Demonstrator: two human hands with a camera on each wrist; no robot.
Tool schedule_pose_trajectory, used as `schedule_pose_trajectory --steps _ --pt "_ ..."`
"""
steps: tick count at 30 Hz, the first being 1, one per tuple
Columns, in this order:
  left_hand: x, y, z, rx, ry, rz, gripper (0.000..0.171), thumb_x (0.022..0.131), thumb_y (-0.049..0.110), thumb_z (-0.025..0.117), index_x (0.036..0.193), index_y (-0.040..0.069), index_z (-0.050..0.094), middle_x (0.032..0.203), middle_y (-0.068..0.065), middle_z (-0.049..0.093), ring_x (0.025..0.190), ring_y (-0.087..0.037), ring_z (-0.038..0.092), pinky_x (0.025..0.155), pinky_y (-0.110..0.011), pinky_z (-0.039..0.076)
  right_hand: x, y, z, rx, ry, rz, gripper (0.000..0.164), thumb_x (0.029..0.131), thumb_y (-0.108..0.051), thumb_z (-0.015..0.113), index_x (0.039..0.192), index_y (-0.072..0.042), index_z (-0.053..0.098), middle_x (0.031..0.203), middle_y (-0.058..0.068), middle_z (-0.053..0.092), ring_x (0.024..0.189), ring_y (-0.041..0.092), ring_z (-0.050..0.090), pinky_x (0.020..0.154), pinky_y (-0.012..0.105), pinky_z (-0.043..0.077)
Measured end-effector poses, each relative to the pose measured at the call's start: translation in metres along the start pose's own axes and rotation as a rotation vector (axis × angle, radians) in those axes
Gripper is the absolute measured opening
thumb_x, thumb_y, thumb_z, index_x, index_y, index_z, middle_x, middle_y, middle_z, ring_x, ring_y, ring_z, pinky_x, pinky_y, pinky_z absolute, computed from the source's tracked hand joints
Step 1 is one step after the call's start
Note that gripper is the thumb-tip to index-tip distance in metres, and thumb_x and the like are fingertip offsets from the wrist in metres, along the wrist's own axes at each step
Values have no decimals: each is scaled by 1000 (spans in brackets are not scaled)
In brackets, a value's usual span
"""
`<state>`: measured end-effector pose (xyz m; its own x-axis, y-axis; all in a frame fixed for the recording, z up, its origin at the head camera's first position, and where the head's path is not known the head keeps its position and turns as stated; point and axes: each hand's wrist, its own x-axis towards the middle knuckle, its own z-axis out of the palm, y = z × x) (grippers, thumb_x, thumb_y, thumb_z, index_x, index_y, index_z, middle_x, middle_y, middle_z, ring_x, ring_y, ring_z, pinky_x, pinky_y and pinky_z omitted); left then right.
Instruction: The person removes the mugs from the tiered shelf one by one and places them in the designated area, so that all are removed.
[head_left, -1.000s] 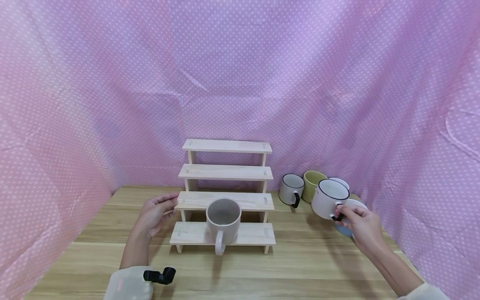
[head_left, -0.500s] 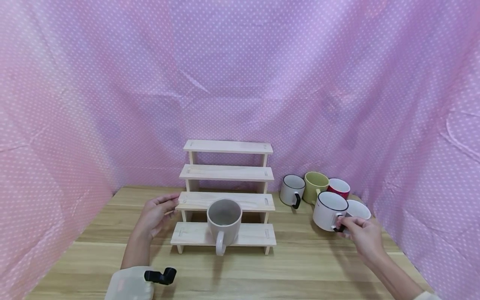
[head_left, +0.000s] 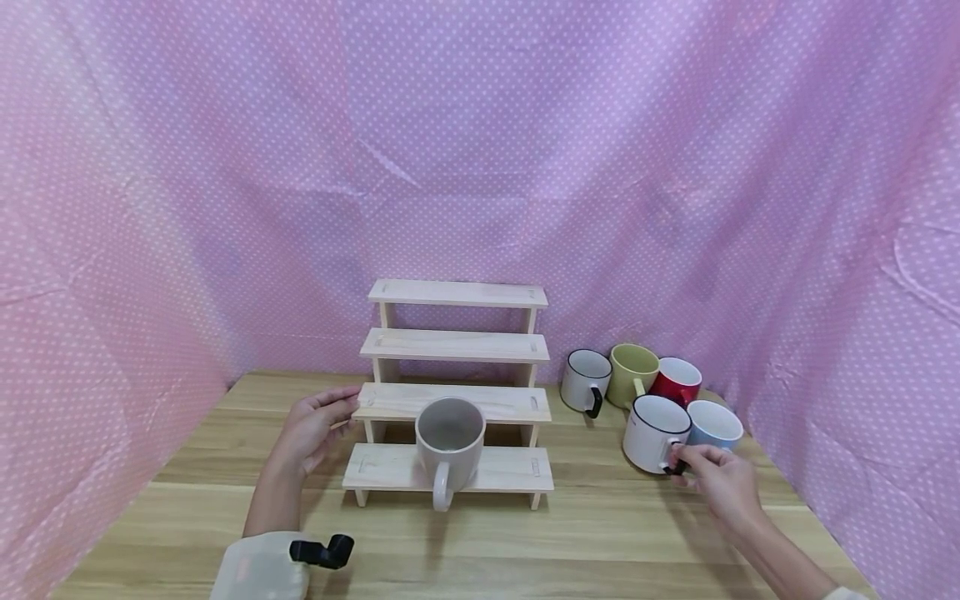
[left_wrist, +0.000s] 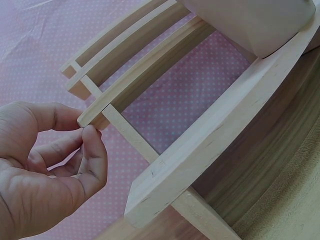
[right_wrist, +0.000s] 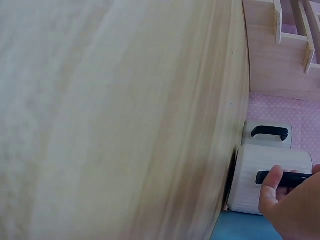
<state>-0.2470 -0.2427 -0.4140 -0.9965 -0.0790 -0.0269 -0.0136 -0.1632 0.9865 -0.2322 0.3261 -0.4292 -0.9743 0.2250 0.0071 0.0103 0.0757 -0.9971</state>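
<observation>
In the head view my left hand (head_left: pixel 309 433) is at the left end of the second-lowest board of a four-step wooden display stand (head_left: pixel 454 293). Thumb and index finger pinch that board end, as the left wrist view shows on the stand (left_wrist: pixel 165 180). A pale grey mug (head_left: pixel 448 460) sits on the lowest step, handle toward me. At the right, my right hand (head_left: pixel 723 482) pinches the black handle of a white mug (head_left: pixel 647 446) with a dark rim. In the right wrist view, the white mug (right_wrist: pixel 250 177) appears upright, close over the table.
Behind the held mug stand a white mug (head_left: pixel 579 390) with a black handle, a yellow-green mug (head_left: pixel 622 387) and a red mug (head_left: pixel 666 387). A light blue mug (head_left: pixel 703 433) is right beside it. Pink dotted cloth (head_left: pixel 480 167) hangs around the wooden table (head_left: pixel 585 533).
My right hand has lowered the white mug toward me and down beside the light blue mug, uncovering the red mug and the blue one. My left hand keeps its place on the stand.
</observation>
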Motion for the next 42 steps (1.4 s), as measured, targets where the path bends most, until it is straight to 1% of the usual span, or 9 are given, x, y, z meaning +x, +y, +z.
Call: schedule_pose_trajectory --steps 8,15,20,27,29,31,34,36,42 --pt "0 0 0 3 0 -3 40 102 5 62 137 -9 54 110 1 63 93 -10 59 79 -20 55 0 5 -1 40 -14 20 20 99 -2 61 85 2 74 86 -3 70 82 9 68 76 32 63" --pt "-1 2 1 -5 -3 -4 41 101 5 62 138 -10 52 110 1 63 93 -10 59 78 -20 55 -2 4 -2 18 -48 15 17 100 -4 63 94 6 74 89 -3 69 85 8 68 80 32 62" --pt "-2 2 1 -8 4 -3 37 101 4 62 136 -8 56 109 1 63 92 -10 59 78 -20 55 -3 4 -4 -31 -80 -17 24 101 -11 66 102 13 69 92 0 69 87 7 68 81 32 62" --pt "-2 1 1 -15 4 3 37 101 3 63 135 -9 57 106 2 65 91 -10 60 77 -20 55 -4 5 -8 -116 -113 -18 32 103 -18 65 106 14 66 95 3 70 89 9 70 83 32 61" --pt "-1 1 2 -13 4 1 39 101 4 63 136 -9 56 106 2 65 91 -9 60 77 -20 55 -4 4 -10 -159 -123 -17 34 103 -18 65 108 15 66 98 5 71 88 11 71 83 31 61" --pt "-1 1 2 -7 4 1 40 101 4 63 137 -10 54 107 3 65 91 -9 60 78 -20 55 -3 1 -13 -264 -130 -29 37 103 -21 65 111 14 66 100 7 72 86 12 72 80 29 61" --pt "-1 1 2 -5 4 0 41 101 5 63 139 -10 53 107 3 64 92 -9 60 78 -20 55 -1 -5 -16 -427 -116 -71 39 100 -23 69 115 13 64 100 11 73 81 14 71 73 27 59" --pt "-1 1 2 -5 4 -2 41 101 5 63 138 -9 54 107 3 65 92 -9 60 78 -20 55 1 -10 -18 -536 -94 -128 41 98 -25 72 116 11 64 100 12 73 78 10 68 68 24 57" --pt "-2 1 2 14 8 -6 40 102 6 62 139 -9 54 109 3 64 94 -9 60 79 -20 55 3 -23 -15 -668 -6 -392 33 93 -24 78 109 4 69 98 14 74 80 -5 61 67 13 50"
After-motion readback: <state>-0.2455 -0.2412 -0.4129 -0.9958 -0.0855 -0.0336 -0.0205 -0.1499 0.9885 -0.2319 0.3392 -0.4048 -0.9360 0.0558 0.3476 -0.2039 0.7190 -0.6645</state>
